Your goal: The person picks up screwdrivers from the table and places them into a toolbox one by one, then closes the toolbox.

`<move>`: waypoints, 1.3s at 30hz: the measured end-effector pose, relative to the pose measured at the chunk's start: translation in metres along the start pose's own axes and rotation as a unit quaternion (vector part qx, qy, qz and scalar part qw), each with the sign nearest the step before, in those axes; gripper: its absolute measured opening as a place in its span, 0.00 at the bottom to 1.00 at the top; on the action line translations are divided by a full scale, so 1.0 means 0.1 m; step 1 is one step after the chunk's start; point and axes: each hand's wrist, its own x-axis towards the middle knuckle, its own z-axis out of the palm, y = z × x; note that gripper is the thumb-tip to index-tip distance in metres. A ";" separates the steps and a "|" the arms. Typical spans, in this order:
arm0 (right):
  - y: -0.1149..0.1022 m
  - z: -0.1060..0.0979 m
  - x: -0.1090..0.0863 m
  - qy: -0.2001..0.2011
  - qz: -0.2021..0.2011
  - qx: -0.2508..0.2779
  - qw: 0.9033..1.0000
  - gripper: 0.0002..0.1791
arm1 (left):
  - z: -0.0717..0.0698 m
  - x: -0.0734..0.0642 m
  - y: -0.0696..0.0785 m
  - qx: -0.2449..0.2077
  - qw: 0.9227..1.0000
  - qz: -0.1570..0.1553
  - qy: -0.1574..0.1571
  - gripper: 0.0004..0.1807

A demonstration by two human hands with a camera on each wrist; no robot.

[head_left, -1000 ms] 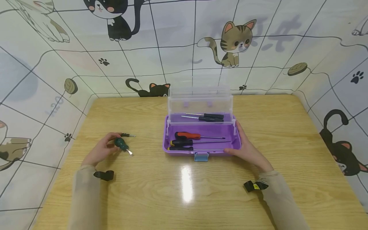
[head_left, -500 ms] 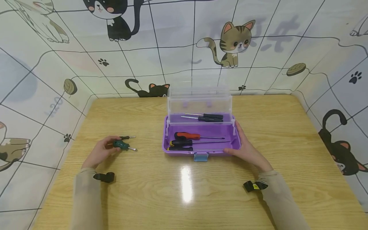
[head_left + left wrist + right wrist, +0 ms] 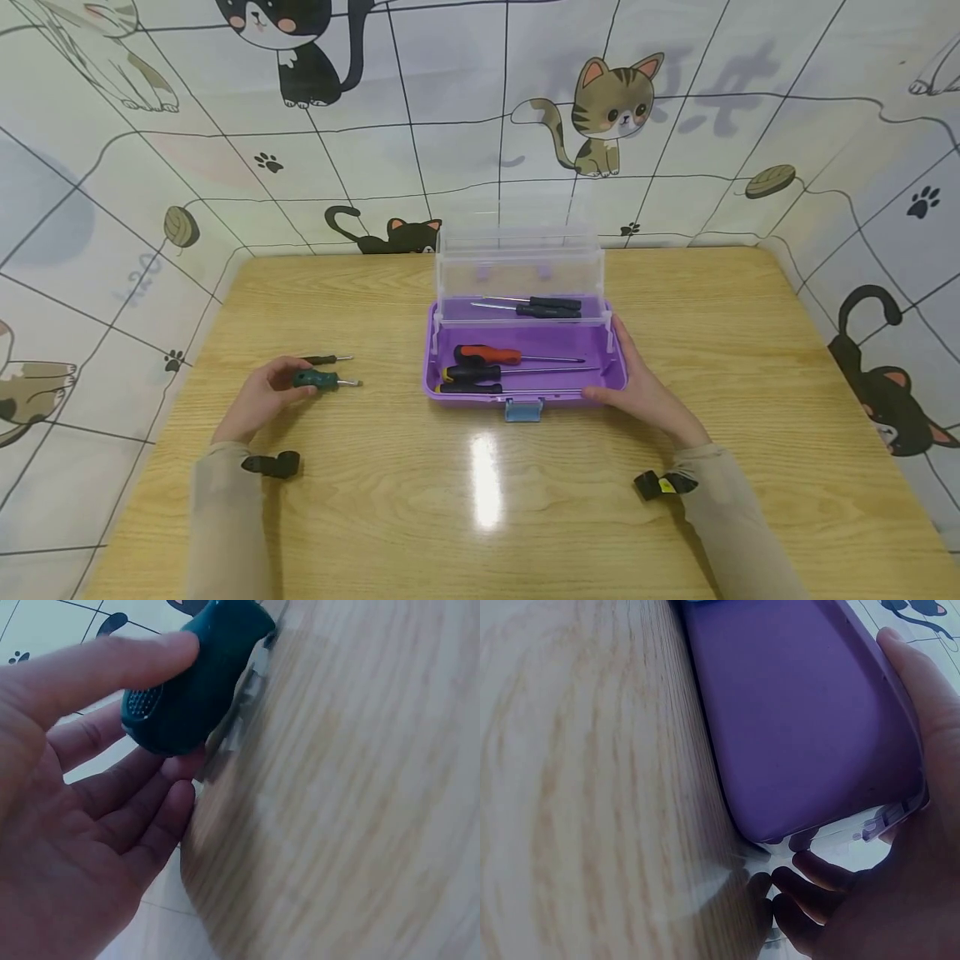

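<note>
A stubby screwdriver (image 3: 315,380) with a dark green handle is pinched between the thumb and fingers of my left hand (image 3: 255,402), its short tip turned to the right. The left wrist view shows the thumb pressed on the green handle (image 3: 199,682). Just behind it a small black-handled screwdriver (image 3: 322,360) lies on the table, partly hidden by the hand. My right hand (image 3: 654,398) holds the right end of a purple toolbox (image 3: 562,337), thumb over the front rim and fingers along the side. Up close, the purple wall (image 3: 802,712) fills much of the right wrist view.
Inside the toolbox lie a red-and-black screwdriver (image 3: 489,356) and several black-handled ones. Its clear lid (image 3: 517,275) stands raised at the back. A blue latch (image 3: 523,410) hangs at the front. The wooden table (image 3: 405,500) meets a cat-patterned backdrop (image 3: 465,150).
The green screwdriver has swung from pointing down and right to pointing nearly straight right, beside the black one. My left hand has shifted slightly; the right hand and toolbox have stayed in place.
</note>
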 end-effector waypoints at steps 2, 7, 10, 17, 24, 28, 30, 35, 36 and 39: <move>0.00 0.00 0.00 0.000 0.002 0.003 1.000 0.67 | 0.01 0.00 0.01 -0.008 1.000 0.001 -0.003 0.24; -0.01 0.00 0.00 -0.002 0.000 0.009 1.000 0.67 | 0.06 0.00 0.04 -0.022 1.000 0.004 -0.012 0.23; -0.01 0.00 0.00 -0.003 -0.004 0.012 1.000 0.67 | 0.08 0.02 0.04 -0.026 1.000 0.011 -0.012 0.22; -0.01 0.01 0.00 -0.001 -0.017 0.018 1.000 0.66 | 0.13 0.06 0.05 -0.017 1.000 0.023 0.000 0.21; -0.01 0.00 0.01 -0.003 -0.024 0.019 1.000 0.66 | 0.14 0.07 0.09 -0.024 0.999 0.029 0.001 0.20; -0.01 -0.01 0.01 -0.003 -0.026 0.026 0.999 0.66 | 0.14 0.09 0.14 -0.017 1.000 0.019 0.005 0.21; 0.00 -0.01 0.01 -0.004 -0.022 0.029 0.999 0.66 | 0.14 0.10 0.16 -0.014 1.000 0.013 0.007 0.21; 0.00 -0.01 0.00 -0.004 -0.016 0.025 1.000 0.66 | 0.15 0.13 0.20 -0.016 1.000 0.010 0.005 0.22; 0.00 -0.01 0.00 -0.004 -0.016 0.025 1.000 0.66 | 0.16 0.13 0.20 -0.017 1.000 0.010 0.005 0.22; -0.01 0.00 0.00 -0.005 -0.017 0.027 0.999 0.66 | 0.17 0.14 0.22 -0.024 1.000 0.013 0.003 0.22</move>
